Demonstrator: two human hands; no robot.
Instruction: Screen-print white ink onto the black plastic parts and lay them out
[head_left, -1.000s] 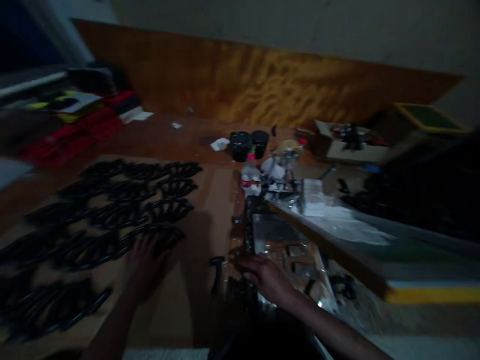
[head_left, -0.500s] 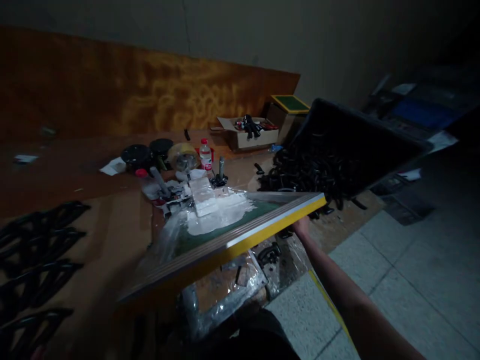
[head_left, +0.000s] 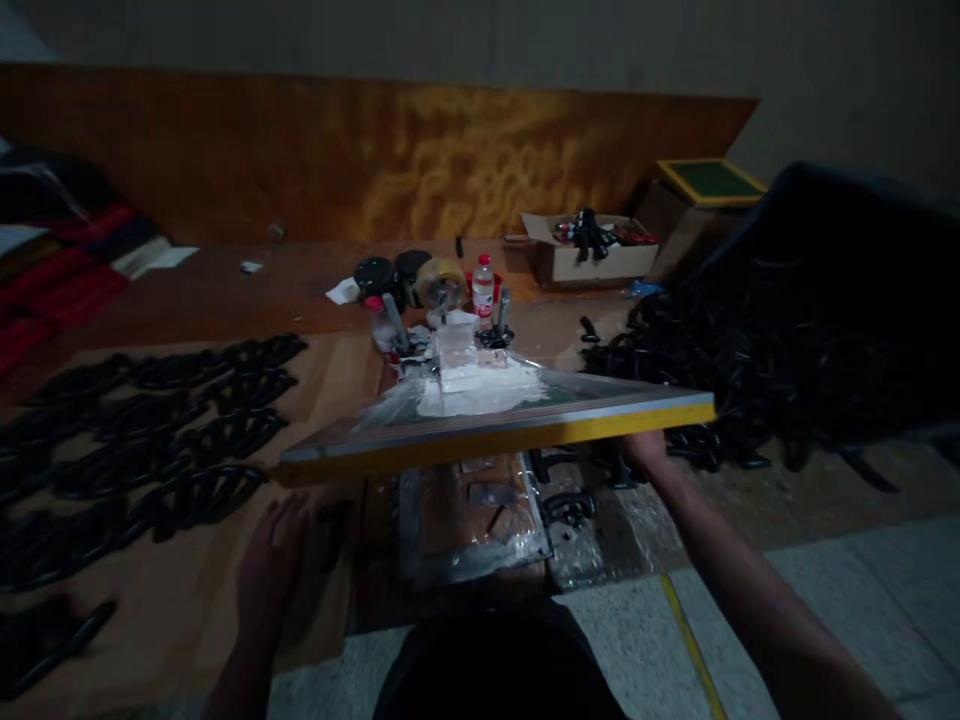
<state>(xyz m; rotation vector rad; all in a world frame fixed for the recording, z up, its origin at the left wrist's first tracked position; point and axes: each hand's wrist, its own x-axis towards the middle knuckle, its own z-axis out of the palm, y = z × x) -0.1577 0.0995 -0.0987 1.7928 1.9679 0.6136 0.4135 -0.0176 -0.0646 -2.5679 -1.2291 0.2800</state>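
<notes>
**Q:** In the head-camera view, how are the two hands posed?

**A:** The left hand [head_left: 274, 545] lies flat at the near left on the brown cardboard sheet [head_left: 352, 380]. Its fingers are spread and it holds nothing. The right arm reaches forward, and the right hand [head_left: 649, 450] meets the underside of a yellow-edged screen-printing frame [head_left: 495, 437] near its right corner. Its fingers are hidden, so I cannot tell how far it is closed.

**Q:** Where is the frame, and what surrounds it?

**A:** It sits centre, raised off the table, with white paste [head_left: 480, 385] on its mesh. A plastic-wrapped metal plate [head_left: 469, 520] shows beneath it. Rows of black plastic parts [head_left: 150, 440] lie to the left and a heap of black parts [head_left: 712, 350] to the right. A red-capped clear bottle [head_left: 484, 285] and an open cardboard box [head_left: 592, 255] stand farther back.
</notes>
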